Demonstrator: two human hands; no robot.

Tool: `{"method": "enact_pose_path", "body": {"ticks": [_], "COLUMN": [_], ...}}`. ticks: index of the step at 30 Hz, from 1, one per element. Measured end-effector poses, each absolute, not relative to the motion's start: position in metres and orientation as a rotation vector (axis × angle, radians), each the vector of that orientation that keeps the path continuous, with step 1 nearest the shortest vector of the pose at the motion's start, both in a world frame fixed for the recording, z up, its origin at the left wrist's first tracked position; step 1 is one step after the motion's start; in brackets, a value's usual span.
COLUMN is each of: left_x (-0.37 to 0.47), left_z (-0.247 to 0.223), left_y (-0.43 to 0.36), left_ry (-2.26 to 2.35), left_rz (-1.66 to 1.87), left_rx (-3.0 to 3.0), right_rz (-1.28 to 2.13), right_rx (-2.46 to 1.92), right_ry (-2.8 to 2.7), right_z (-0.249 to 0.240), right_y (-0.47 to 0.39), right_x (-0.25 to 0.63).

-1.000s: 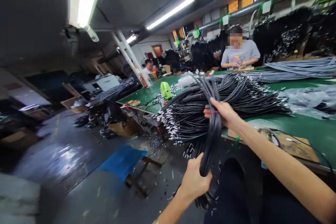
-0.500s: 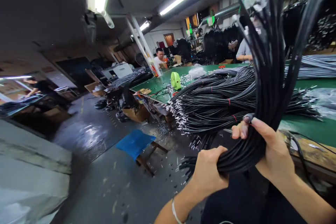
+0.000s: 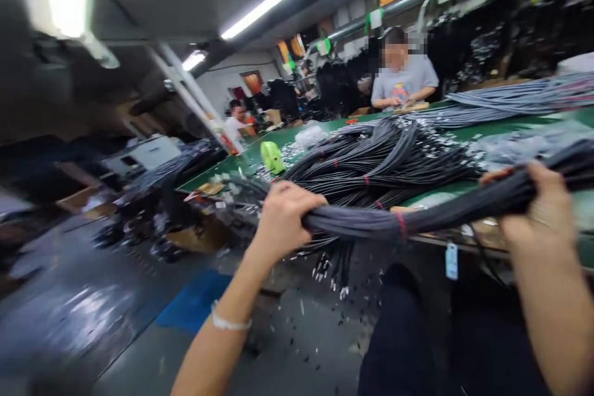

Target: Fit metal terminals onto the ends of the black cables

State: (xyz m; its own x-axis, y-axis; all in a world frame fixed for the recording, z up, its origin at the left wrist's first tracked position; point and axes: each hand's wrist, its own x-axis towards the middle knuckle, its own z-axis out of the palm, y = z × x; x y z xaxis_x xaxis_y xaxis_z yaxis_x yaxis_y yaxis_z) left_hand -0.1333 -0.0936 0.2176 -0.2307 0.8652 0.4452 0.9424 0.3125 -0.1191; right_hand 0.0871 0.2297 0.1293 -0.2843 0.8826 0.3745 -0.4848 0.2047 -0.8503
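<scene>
A thick bundle of black cables stretches nearly level between my two hands, with a red tie around it. My left hand is wrapped round the bundle near its left end. Toward the other end my right hand grips it, slightly blurred, and the cables run on past the right edge of the view. Just behind lies a large pile of black cables with light metal tips and red ties. Some cable ends hang below the held bundle.
The green table carries a lime-green fan, plastic bags and grey cables. A co-worker sits across it; another person is farther back. A blue-topped stool stands at lower left. Small scraps litter the floor.
The bundle has swung from bent and upright to nearly level. My hands have moved apart, the left one up and leftward, the right one rightward. The view has turned right.
</scene>
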Motion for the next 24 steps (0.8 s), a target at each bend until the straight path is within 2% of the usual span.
{"method": "enact_pose_path", "body": {"ticks": [2,5,8,12,15,24], "left_x": [-0.163,-0.164,-0.130,-0.092,-0.085,-0.091], "left_z": [0.225,0.201,0.153,0.112,0.112,0.151], "left_y": [-0.052,0.017,0.073,0.120,0.134,0.136], "left_ry": [-2.124,-2.110,-2.092,-2.061,-2.079,-2.128], "left_rz": [-0.126,0.006,-0.206,-0.343,-0.501,-1.153], "left_rx": [-1.473,-1.710,-2.009,-1.995,-1.937,-1.464], "right_rz": [1.701,1.705,1.759,1.783,1.781,1.631], "right_rx": [-0.503,-0.577,-0.612,-0.599,-0.605,-0.727], "right_ry": [-0.734,-0.683,-0.718,-0.804,-0.865,-1.003], "right_z": [0.132,0.118,0.091,0.070,0.070,0.072], "right_y": [0.222,0.222,0.228,0.233,0.243,0.256], "right_x": [0.069,0.042,0.037,0.054,0.064,0.083]}}
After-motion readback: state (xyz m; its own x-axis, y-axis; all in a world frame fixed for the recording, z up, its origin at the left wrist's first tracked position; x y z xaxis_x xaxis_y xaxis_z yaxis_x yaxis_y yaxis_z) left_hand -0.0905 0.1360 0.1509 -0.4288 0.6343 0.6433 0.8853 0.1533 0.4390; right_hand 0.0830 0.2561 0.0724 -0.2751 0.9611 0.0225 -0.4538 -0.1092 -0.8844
